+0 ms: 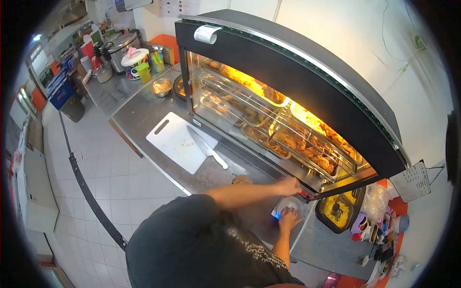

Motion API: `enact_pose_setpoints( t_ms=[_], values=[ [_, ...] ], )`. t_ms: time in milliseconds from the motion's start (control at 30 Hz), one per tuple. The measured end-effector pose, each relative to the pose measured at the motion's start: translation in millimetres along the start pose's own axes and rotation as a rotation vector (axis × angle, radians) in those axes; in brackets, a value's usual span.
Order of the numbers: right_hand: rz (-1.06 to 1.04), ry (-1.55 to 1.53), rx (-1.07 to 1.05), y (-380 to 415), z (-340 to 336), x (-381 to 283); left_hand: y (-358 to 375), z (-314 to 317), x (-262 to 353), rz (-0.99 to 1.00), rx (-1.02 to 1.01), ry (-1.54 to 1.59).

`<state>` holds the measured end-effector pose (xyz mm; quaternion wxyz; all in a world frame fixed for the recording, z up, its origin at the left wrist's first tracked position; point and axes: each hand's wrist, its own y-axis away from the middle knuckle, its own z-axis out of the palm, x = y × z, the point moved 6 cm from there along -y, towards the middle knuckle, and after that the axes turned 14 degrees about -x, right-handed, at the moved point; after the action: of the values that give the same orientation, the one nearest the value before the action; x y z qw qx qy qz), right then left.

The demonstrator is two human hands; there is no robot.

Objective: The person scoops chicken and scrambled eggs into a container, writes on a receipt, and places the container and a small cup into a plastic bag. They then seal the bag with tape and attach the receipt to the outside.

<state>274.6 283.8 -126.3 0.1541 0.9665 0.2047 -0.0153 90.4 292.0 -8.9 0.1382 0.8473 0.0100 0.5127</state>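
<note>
My left hand [288, 186] is closed above the counter, beside the lower front edge of the glass display warmer [269, 170]. Whatever its fingers hold, if anything, is too small to tell. My right hand [289, 219] has its fingers spread at the near side of a round, pale translucent container [290, 205]. That container sits on a small flat device [274, 212] with a blue light. Left of my left forearm, a small brown item [242, 179] lies on the counter, partly covered by the arm.
A white cutting board [175, 146] with a white-handled knife [209, 149] lies at left. Trays of fried food [307, 153] stand inside the warmer. At right are a black tray of yellow food [336, 211] and a plastic bag [376, 201]. A metal bowl [162, 87] stands farther back.
</note>
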Motion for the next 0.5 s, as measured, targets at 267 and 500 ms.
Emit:
enact_pose_setpoints(
  t_ms=[267, 500],
  values=[
    [-0.455, -0.318, 0.769, 24, -133, -91, 347, -349, 62, 0.483, 1.748, -0.559],
    [-0.574, -0.536, 0.777, -13, -237, -259, 354, -444, 32, 0.328, 1.271, -0.112]
  ],
)
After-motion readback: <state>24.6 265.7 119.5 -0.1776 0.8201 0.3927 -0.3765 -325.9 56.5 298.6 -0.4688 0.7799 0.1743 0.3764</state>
